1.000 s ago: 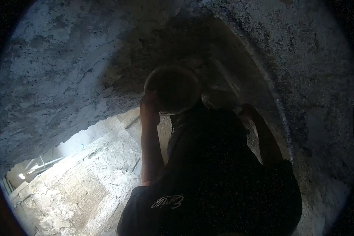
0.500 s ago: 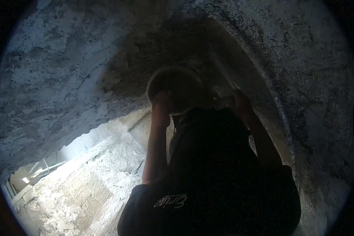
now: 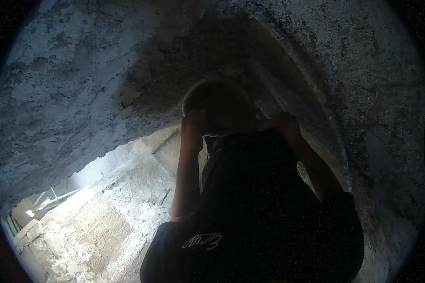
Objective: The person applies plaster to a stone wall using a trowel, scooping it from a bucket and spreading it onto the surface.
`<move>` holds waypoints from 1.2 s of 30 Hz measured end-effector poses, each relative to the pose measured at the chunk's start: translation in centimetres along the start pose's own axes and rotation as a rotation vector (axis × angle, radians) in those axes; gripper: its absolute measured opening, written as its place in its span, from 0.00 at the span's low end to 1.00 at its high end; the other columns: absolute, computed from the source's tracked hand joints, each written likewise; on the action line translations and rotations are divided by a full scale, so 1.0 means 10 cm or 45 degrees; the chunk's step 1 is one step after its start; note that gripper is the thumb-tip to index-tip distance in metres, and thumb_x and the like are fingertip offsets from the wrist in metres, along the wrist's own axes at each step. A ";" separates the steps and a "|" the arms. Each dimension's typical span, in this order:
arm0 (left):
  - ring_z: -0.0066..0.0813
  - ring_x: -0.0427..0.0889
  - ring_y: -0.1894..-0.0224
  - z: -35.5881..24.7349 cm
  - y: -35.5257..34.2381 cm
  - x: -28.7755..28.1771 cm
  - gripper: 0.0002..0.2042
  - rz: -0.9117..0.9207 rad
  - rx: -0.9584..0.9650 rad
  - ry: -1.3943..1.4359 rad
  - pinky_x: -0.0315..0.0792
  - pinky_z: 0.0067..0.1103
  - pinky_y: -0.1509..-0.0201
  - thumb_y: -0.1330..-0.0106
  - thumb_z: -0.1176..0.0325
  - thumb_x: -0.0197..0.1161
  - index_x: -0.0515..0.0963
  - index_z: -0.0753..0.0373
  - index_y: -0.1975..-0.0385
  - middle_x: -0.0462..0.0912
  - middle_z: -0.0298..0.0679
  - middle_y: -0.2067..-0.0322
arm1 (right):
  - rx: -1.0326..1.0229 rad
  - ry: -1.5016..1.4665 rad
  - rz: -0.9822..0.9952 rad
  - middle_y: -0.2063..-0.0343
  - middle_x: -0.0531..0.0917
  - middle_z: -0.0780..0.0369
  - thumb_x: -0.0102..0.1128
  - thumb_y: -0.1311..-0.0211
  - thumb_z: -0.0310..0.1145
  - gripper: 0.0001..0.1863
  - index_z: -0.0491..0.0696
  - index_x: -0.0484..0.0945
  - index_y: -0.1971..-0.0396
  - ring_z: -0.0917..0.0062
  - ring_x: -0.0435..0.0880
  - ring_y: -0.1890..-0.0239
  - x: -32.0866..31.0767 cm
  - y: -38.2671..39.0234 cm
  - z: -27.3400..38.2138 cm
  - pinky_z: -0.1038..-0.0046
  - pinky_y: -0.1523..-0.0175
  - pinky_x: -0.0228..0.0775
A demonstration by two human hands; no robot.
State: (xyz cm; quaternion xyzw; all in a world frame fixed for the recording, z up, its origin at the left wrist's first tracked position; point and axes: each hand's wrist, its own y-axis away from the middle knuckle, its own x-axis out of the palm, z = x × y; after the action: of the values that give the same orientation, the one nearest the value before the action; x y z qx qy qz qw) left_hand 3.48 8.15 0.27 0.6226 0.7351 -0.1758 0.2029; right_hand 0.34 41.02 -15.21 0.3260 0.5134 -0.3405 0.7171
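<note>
A round, rimmed bowl or bucket (image 3: 230, 106) is in front of my torso, its inside dark. My left hand (image 3: 194, 123) is closed on its near left rim. On the right side, my right hand (image 3: 287, 126) is closed around what looks like a flat-bladed tool (image 3: 265, 124), which points left toward the rim. Deep shadow hides the tool's exact kind and whether it touches the container. What lies inside the container is also too dark to make out.
A rough, patchy wall surface (image 3: 75, 89) slopes on the left. A curved ridge (image 3: 311, 80) runs down the right, beside another rough surface (image 3: 382, 108). Brightly lit rough blockwork (image 3: 104, 214) shows at lower left, with thin pipes (image 3: 56, 200) beyond.
The container has shifted slightly right. My right hand and the tool have dropped a little, and the tool lies flatter. My left hand keeps its hold on the rim.
</note>
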 end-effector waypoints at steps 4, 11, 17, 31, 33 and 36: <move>0.40 0.74 0.74 0.07 0.00 -0.06 0.05 0.087 -0.141 -0.071 0.66 0.27 0.73 0.41 0.75 0.51 0.73 0.67 0.75 0.73 0.45 0.78 | -0.017 -0.160 -0.189 0.70 0.79 0.56 0.55 0.51 0.31 0.07 0.50 0.80 0.70 0.62 0.78 0.64 -0.02 0.36 -0.28 0.63 0.59 0.69; 0.18 0.60 0.84 0.18 -0.04 -0.01 0.11 -0.221 -0.197 0.126 0.56 0.20 0.79 0.35 0.69 0.50 0.67 0.60 0.82 0.62 0.28 0.85 | 0.448 0.003 0.011 0.58 0.78 0.52 0.57 0.49 0.26 0.19 0.48 0.76 0.54 0.59 0.75 0.53 0.12 0.82 -0.70 0.61 0.50 0.69; 0.15 0.58 0.84 0.06 -0.05 0.01 0.10 -0.127 -0.479 0.523 0.52 0.17 0.80 0.36 0.69 0.51 0.67 0.56 0.80 0.61 0.26 0.85 | 0.527 -1.116 0.111 0.55 0.77 0.58 0.61 0.46 0.38 0.17 0.53 0.75 0.55 0.65 0.78 0.54 -0.40 0.50 -0.12 0.64 0.47 0.69; 0.16 0.58 0.85 -0.39 -0.03 -0.14 0.08 -0.148 -0.868 1.066 0.53 0.17 0.82 0.37 0.68 0.53 0.65 0.55 0.79 0.59 0.25 0.84 | -0.121 -0.822 0.771 0.55 0.78 0.56 0.57 0.42 0.47 0.26 0.48 0.72 0.47 0.69 0.77 0.53 -0.20 -0.22 0.21 0.65 0.51 0.70; 0.16 0.57 0.85 -0.31 0.03 -0.12 0.08 -0.049 -0.527 0.486 0.53 0.17 0.83 0.37 0.69 0.52 0.65 0.54 0.78 0.58 0.25 0.85 | -0.011 -0.758 0.894 0.58 0.79 0.54 0.56 0.42 0.45 0.23 0.47 0.75 0.51 0.68 0.79 0.56 0.05 -0.23 0.07 0.65 0.52 0.71; 0.17 0.59 0.83 -0.22 0.05 -0.10 0.07 -0.117 -0.750 1.227 0.54 0.17 0.82 0.37 0.69 0.51 0.65 0.56 0.77 0.59 0.26 0.84 | 0.083 -0.879 0.955 0.62 0.81 0.52 0.56 0.42 0.42 0.19 0.44 0.78 0.57 0.66 0.81 0.61 0.52 -0.18 -0.15 0.65 0.54 0.72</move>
State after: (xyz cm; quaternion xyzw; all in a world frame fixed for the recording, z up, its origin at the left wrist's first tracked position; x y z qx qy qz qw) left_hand 3.96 8.51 2.68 0.5171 0.7889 0.3321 0.0016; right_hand -0.67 40.45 -20.78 0.3786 0.0832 -0.1635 0.9072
